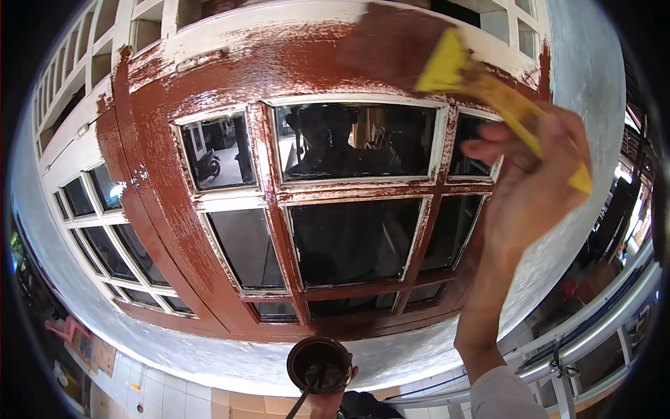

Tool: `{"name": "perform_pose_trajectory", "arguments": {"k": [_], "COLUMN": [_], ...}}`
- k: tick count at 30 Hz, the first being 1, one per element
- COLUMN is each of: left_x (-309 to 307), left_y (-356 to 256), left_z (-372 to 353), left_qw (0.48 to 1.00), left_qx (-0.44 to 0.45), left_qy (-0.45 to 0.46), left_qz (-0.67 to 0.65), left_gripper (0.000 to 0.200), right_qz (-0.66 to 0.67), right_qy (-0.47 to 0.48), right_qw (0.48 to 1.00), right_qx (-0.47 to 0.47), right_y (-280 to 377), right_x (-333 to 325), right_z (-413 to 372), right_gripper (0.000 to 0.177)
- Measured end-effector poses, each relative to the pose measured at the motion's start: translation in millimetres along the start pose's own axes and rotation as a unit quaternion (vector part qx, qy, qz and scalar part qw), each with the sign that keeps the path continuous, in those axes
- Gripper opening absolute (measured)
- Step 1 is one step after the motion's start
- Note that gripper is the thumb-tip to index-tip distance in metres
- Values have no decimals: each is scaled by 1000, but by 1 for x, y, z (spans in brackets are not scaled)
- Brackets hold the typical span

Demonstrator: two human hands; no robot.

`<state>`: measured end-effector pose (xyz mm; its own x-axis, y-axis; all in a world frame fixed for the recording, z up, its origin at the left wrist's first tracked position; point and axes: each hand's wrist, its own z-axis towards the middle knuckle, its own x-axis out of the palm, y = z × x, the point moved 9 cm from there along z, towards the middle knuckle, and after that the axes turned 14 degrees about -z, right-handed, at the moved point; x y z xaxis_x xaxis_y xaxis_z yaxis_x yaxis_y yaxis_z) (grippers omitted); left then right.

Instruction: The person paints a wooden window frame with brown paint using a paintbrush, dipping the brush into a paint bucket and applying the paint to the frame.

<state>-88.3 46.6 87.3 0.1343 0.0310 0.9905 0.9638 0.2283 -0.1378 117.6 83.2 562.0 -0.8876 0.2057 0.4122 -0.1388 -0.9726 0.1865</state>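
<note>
My right hand is closed around the yellow handle of a wide paintbrush, raised at the upper right. The brush's dark bristles are blurred against the top rail of a wooden window frame, which is coated in wet reddish-brown paint with white patches showing through. Low in the middle, my left hand holds a round paint can from below. Dark paint coats the inside of the can, and a thin stick leans out over its rim.
A second window panel, mostly white, is at the left. White lattice openings run above. A metal railing curves along the lower right. Below the pale wall are floor tiles, cardboard and a pink object.
</note>
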Motion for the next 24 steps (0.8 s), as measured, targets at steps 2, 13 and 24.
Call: {"name": "perform_pose_trajectory", "arguments": {"k": [2,13,24], "left_x": [0,-4,-13], "left_y": [0,6,8], "left_z": [0,5,6], "left_qw": [1000,999,997], "left_qx": [3,-26,-32], "left_qy": [-12,11,7], "left_qz": [13,-22,-63], "left_gripper": [76,77,78], "right_qz": [-34,-120,-261], "right_qy": [67,40,128], "right_qw": [996,987,883], "right_qx": [-39,-95,-369], "right_y": [-4,-10,19], "right_x": [22,-50,-11], "right_z": [-5,-10,-43], "right_gripper": [20,12,29]}}
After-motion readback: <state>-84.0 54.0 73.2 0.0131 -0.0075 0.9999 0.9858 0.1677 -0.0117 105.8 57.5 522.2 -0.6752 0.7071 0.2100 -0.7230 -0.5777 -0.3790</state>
